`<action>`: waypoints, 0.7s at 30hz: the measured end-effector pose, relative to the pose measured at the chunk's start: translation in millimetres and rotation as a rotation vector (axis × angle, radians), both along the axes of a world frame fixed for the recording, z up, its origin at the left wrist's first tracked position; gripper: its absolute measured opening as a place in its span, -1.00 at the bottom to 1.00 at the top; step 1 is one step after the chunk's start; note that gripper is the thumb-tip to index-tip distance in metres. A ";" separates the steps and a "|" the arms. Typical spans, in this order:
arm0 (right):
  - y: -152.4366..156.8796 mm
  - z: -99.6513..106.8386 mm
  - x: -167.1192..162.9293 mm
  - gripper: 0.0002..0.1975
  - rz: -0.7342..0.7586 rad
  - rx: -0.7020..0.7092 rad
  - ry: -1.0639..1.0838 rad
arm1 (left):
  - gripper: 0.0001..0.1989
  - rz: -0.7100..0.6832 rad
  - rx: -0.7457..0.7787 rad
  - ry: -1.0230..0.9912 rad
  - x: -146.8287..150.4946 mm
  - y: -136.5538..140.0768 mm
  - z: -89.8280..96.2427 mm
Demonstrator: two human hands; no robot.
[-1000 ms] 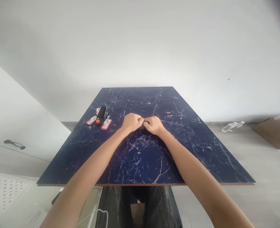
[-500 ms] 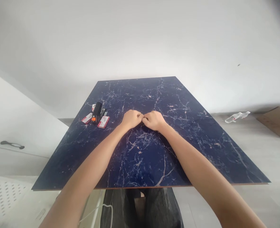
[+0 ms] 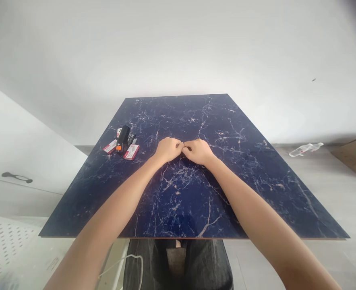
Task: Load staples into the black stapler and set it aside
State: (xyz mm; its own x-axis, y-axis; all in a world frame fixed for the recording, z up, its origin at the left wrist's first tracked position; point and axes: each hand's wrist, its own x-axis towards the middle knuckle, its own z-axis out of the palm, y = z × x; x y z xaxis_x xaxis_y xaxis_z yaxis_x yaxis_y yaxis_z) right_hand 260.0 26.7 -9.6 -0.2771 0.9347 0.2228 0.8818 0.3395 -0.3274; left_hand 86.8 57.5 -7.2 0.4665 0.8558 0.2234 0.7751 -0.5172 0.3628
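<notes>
Left hand and right hand were held touching, between the desk's side edges.
Fingers were curled, perhaps around something small; this could not be told.

a plain indoor room, exact kind unclear: white wall, pale floor, dark handle

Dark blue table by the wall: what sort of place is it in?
Most likely an indoor room, a home or a small office; I cannot tell which. Signs: a marble-patterned table facing a white wall, a dark handle on a pale cabinet or door, and a cardboard box on the floor.
</notes>
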 end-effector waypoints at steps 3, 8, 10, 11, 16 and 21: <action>-0.7 -0.2 -0.2 -0.71 -0.005 0.004 -0.005 | -0.57 0.001 0.005 0.005 -0.2 -0.1 0.4; -1.3 -0.2 -1.0 -0.70 -0.015 -0.014 -0.052 | -0.58 0.011 0.011 0.013 -0.5 -1.3 0.6; -1.8 0.9 -1.2 -0.69 -0.018 -0.024 -0.066 | -0.59 0.016 0.015 0.015 -0.3 -1.5 0.1; -2.2 1.7 -1.3 -0.69 -0.017 -0.027 -0.068 | -0.59 0.017 0.018 0.015 -0.2 -1.5 -0.1; -4.7 4.5 -1.1 -0.68 -0.004 -0.037 -0.061 | -0.59 0.009 0.026 0.021 -0.1 -1.8 0.1; -4.9 3.4 -1.2 -0.69 0.007 -0.031 -0.040 | -0.60 0.007 0.029 0.017 -0.7 -1.2 -0.5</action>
